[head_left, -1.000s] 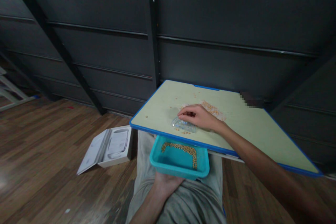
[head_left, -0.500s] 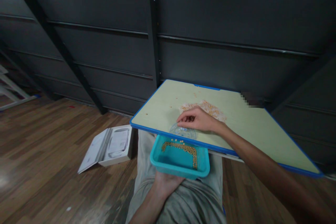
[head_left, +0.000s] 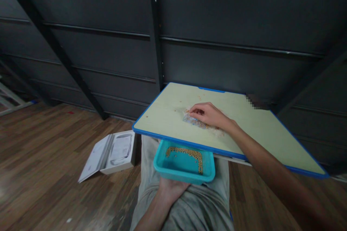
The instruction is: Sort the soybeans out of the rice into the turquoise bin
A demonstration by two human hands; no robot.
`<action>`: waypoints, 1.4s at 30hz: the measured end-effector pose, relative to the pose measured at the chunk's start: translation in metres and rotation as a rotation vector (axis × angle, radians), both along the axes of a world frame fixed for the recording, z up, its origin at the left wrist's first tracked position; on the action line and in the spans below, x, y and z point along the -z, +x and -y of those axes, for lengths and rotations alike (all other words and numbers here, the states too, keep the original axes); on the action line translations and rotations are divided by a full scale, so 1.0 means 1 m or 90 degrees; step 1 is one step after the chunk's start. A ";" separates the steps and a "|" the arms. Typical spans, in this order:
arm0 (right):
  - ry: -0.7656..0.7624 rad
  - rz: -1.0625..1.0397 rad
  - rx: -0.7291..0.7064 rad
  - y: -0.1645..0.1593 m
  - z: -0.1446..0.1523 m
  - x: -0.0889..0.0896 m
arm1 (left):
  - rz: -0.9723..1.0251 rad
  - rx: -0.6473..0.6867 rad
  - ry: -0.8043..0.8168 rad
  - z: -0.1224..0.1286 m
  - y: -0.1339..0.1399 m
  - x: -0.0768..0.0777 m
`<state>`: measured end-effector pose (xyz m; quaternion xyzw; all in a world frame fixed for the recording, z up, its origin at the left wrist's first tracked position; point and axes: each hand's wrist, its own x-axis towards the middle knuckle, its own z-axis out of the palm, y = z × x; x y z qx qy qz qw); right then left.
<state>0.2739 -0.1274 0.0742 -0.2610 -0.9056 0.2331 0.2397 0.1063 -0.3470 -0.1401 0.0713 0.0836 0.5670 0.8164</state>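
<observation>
My left hand [head_left: 172,186] is under the near side of a turquoise plastic tray [head_left: 177,177], supporting it above my lap; its fingers are mostly hidden beneath. Small round tan beans [head_left: 200,160] line the tray's far and right sides. My right hand [head_left: 208,114] is over the pale board table, fingers pinched on a clear flat plastic piece [head_left: 193,120] with blue marks, rounded like a protractor. The piece lies tilted over a heap of beans mixed with fine pale grains [head_left: 220,133], partly covered by the hand. The tray's far rim sits beneath the table's front edge.
The pale table [head_left: 159,122] has a blue edge, and a few loose beans lie scattered on it. An opened white box [head_left: 119,166] sits on the wooden floor at left. A dark panelled wall [head_left: 119,54] stands behind the table.
My right hand has moved away from the table's front edge with the clear plastic piece, from beside the tray to over the heap. Beans near the tray's far rim have dropped inside. The left hand holds still.
</observation>
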 end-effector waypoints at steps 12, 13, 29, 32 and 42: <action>0.050 -0.033 0.047 0.006 -0.006 0.001 | -0.004 0.000 0.023 0.001 -0.002 0.010; 0.053 -0.028 0.049 0.006 -0.006 0.001 | 0.004 0.002 0.023 0.001 -0.002 0.009; 0.009 -0.021 0.012 -0.001 -0.001 0.006 | -0.065 -0.051 -0.179 0.004 0.005 -0.033; -0.007 -0.020 0.009 -0.002 0.000 0.007 | -0.064 -0.048 -0.173 0.004 0.004 -0.032; -0.039 -0.024 -0.015 -0.005 0.005 0.008 | -0.030 -0.032 -0.142 0.003 0.004 -0.020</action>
